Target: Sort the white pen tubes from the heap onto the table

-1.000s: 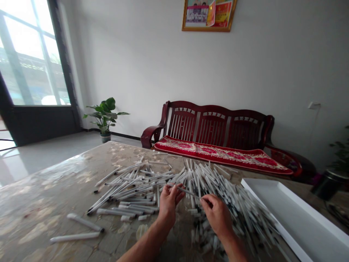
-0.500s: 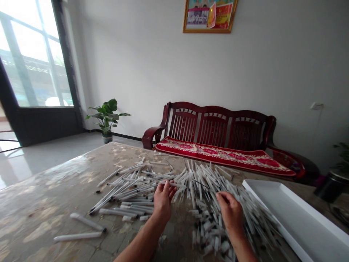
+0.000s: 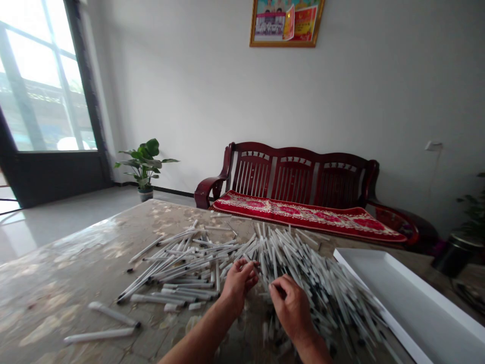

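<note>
My left hand is closed, thumb and fingers pinched around a slim whitish pen barrel that is mostly hidden by the fingers. Close by on its right, my right hand is also closed in a pinch. Anything between those fingertips is too small or hidden to make out. Loose translucent pen barrels, some with dark ends, lie to the left of my left hand. A denser heap of pen parts spreads behind and to the right of my right hand, which covers some short pieces.
A shallow white box stands at the right of the patterned table. Two separate pens lie at the front left. Beyond the table are a dark red wooden bench and a potted plant.
My right hand has moved left, close to my left hand, over the short pieces. My left hand has shifted slightly right and nearer, and its pen barrel shows less. The view has turned slightly.
</note>
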### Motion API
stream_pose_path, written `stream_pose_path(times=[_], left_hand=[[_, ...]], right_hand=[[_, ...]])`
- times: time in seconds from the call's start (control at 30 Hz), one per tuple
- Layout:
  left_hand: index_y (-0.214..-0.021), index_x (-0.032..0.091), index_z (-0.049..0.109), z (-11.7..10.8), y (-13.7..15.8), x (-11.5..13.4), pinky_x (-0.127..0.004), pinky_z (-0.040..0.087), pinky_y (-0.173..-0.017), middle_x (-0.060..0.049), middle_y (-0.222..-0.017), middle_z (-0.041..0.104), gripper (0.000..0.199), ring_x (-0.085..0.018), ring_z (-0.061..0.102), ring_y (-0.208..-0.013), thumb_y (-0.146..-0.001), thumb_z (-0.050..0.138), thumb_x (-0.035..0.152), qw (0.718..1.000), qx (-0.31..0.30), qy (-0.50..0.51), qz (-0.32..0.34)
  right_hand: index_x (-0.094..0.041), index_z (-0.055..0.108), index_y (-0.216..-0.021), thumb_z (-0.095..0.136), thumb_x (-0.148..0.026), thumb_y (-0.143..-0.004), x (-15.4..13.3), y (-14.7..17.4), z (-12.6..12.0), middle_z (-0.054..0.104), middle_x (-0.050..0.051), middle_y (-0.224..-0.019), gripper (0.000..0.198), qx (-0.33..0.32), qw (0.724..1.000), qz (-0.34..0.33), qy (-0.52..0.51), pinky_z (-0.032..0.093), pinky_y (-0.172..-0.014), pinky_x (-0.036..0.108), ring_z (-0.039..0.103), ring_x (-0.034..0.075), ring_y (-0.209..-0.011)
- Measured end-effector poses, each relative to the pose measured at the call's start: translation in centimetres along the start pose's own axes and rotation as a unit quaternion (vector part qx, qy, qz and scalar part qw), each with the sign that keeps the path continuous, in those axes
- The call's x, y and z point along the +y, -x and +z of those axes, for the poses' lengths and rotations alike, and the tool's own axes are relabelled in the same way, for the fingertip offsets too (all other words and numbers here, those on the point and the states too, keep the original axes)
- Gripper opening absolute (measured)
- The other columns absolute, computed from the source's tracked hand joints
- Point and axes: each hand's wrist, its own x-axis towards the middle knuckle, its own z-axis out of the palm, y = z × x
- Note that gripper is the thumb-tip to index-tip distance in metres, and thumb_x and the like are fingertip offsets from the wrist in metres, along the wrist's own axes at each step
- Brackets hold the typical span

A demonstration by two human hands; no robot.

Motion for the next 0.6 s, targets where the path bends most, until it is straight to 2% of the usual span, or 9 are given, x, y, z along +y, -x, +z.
stream_pose_path(times=[0.1,0.17,0.27,0.43,0.5,0.6], left_hand=[[-0.077,0.017,0.056,0.0,-0.3,0.3,-0.016,0.049,-0.049,-0.001,-0.073,0.07,0.03,-0.005,0.056,-0.047,-0.064,0.084,0.019,0.999,-0.009,-0.038,-0.001],[-0.075,0.016,0.059,0.1,-0.7,0.5,-0.015,0.046,-0.048,0.0,-0.069,0.068,0.029,-0.005,0.055,-0.048,-0.061,0.084,0.023,0.996,-0.012,-0.082,0.027],[-0.073,0.016,0.062,0.4,-1.8,1.0,-0.016,0.043,-0.047,0.003,-0.063,0.064,0.026,-0.007,0.055,-0.048,-0.06,0.08,0.028,0.98,-0.013,-0.18,0.082],[-0.063,0.015,0.061,1.8,-4.4,1.1,-0.017,0.036,-0.042,0.005,-0.048,0.054,0.02,-0.007,0.047,-0.041,-0.06,0.078,0.026,0.955,-0.03,-0.277,0.097],[-0.061,0.015,0.06,2.5,-5.4,1.0,-0.018,0.038,-0.043,0.005,-0.048,0.053,0.021,-0.008,0.048,-0.042,-0.062,0.077,0.028,0.944,-0.04,-0.313,0.101],[-0.07,0.015,0.064,3.1,-6.8,1.7,-0.021,0.047,-0.053,0.001,-0.061,0.061,0.02,-0.011,0.058,-0.053,-0.072,0.071,0.034,0.921,-0.053,-0.37,0.11]], right_hand=[[-0.022,0.062,-0.068,0.051,-0.03,-0.089,-0.3,0.0,-0.3,0.063,0.002,-0.071,0.024,-0.025,1.0,-0.014,0.01,0.042,-0.066,0.023,0.06,0.016,-0.071],[-0.022,0.066,-0.077,0.052,-0.034,-0.09,-0.3,-0.3,-0.8,0.065,0.002,-0.076,0.023,-0.028,1.0,-0.008,-0.002,0.044,-0.067,0.023,0.061,0.016,-0.074],[-0.022,0.07,-0.089,0.048,-0.042,-0.092,0.6,-0.7,-1.5,0.068,0.003,-0.083,0.03,0.011,1.0,0.018,-0.021,0.047,-0.066,0.023,0.061,0.015,-0.072],[-0.021,0.069,-0.084,0.044,-0.044,-0.093,2.1,-1.0,-1.5,0.066,0.004,-0.077,0.035,0.062,0.997,0.036,0.001,0.046,-0.066,0.024,0.059,0.015,-0.066],[-0.021,0.068,-0.081,0.043,-0.043,-0.094,2.3,-0.9,-1.3,0.066,0.004,-0.075,0.036,0.069,0.997,0.035,0.008,0.045,-0.067,0.024,0.059,0.016,-0.067],[-0.021,0.069,-0.081,0.042,-0.042,-0.094,2.3,-0.7,-1.3,0.066,0.004,-0.076,0.036,0.071,0.997,0.025,0.018,0.045,-0.067,0.024,0.06,0.016,-0.068]])
